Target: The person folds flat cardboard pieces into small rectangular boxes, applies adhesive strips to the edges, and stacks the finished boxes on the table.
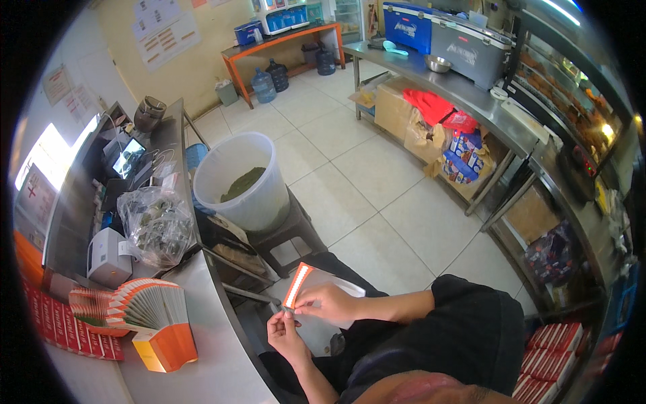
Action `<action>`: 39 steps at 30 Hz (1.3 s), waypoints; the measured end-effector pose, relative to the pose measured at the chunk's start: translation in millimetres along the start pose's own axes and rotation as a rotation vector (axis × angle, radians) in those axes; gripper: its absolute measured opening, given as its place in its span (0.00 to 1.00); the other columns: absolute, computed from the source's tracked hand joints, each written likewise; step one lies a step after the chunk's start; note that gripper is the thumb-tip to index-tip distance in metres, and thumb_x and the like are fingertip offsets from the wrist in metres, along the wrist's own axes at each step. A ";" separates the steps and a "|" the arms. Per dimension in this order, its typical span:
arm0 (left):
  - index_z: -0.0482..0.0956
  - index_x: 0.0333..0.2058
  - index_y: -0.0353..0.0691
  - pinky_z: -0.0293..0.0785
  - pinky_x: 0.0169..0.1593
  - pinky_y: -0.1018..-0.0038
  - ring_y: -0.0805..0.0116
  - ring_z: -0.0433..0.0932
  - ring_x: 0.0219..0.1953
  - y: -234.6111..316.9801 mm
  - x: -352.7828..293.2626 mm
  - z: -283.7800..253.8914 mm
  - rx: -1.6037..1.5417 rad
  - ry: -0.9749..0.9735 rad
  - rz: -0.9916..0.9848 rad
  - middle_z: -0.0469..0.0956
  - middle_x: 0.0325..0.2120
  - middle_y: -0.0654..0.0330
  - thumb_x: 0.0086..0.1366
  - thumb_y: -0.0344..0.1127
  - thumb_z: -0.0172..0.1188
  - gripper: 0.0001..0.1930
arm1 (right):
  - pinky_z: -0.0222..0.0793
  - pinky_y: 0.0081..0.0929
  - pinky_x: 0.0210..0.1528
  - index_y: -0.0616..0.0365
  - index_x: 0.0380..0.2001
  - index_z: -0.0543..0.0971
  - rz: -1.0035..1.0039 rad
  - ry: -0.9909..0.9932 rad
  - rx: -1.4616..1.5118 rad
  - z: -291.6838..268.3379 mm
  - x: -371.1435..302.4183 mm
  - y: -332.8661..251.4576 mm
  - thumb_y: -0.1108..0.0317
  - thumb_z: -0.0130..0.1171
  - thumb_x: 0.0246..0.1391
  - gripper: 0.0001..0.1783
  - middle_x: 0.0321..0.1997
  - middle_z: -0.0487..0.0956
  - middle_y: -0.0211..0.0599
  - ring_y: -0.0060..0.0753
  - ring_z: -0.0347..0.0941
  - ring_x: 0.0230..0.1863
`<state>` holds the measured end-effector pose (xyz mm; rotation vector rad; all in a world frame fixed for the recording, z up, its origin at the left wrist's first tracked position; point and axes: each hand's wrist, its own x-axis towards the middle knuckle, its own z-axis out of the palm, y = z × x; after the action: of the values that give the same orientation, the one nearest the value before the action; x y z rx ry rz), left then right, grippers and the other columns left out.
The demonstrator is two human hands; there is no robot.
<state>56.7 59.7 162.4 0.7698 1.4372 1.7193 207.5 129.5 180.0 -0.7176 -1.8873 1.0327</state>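
Observation:
My right hand [331,302] pinches the edge of a folded paper packet [297,283] with an orange band and a white scalloped strip. My left hand [286,334] has its thumb and fingers closed on the packet's lower corner, close against the right fingertips. Behind the right hand a pale, whitish part extends to the side; whether it belongs to the packet is unclear. Both hands are above my lap. On the steel counter to the left, a fanned stack of orange-and-white folded paper packets [153,304] lies with its orange faces toward me.
A stool [296,219] ahead bears a large white tub [269,195] with green matter inside. A clear plastic bag [156,225] and a small white printer [108,257] sit on the left counter [208,316]. Red-and-white boxes [548,350] are stacked at lower right.

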 end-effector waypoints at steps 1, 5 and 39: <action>0.77 0.40 0.33 0.72 0.32 0.81 0.78 0.75 0.28 0.3 -0.1 -1.5 -0.030 -0.003 -0.016 0.80 0.31 0.61 0.69 0.27 0.63 0.05 | 0.77 0.26 0.45 0.61 0.40 0.83 0.075 -0.034 0.118 -1.0 2.0 0.0 0.66 0.66 0.61 0.10 0.38 0.85 0.37 0.28 0.82 0.42; 0.76 0.42 0.35 0.70 0.31 0.81 0.80 0.75 0.28 -1.6 -1.4 -0.7 -0.115 -0.012 -0.027 0.81 0.32 0.63 0.72 0.28 0.60 0.04 | 0.76 0.24 0.46 0.62 0.44 0.81 0.238 -0.168 0.494 2.3 3.8 11.6 0.64 0.63 0.65 0.12 0.40 0.82 0.28 0.18 0.77 0.43; 0.71 0.36 0.32 0.75 0.40 0.78 0.74 0.75 0.36 1.5 -34.7 21.4 0.263 -0.081 0.181 0.74 0.33 0.60 0.66 0.28 0.68 0.12 | 0.80 0.27 0.47 0.66 0.44 0.84 0.266 -0.097 0.604 -0.1 -36.1 31.0 0.69 0.66 0.62 0.11 0.42 0.86 0.37 0.25 0.82 0.43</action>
<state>92.7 41.6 168.5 1.1284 1.5969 1.6279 227.4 116.6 138.7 -0.5691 -1.4529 1.7301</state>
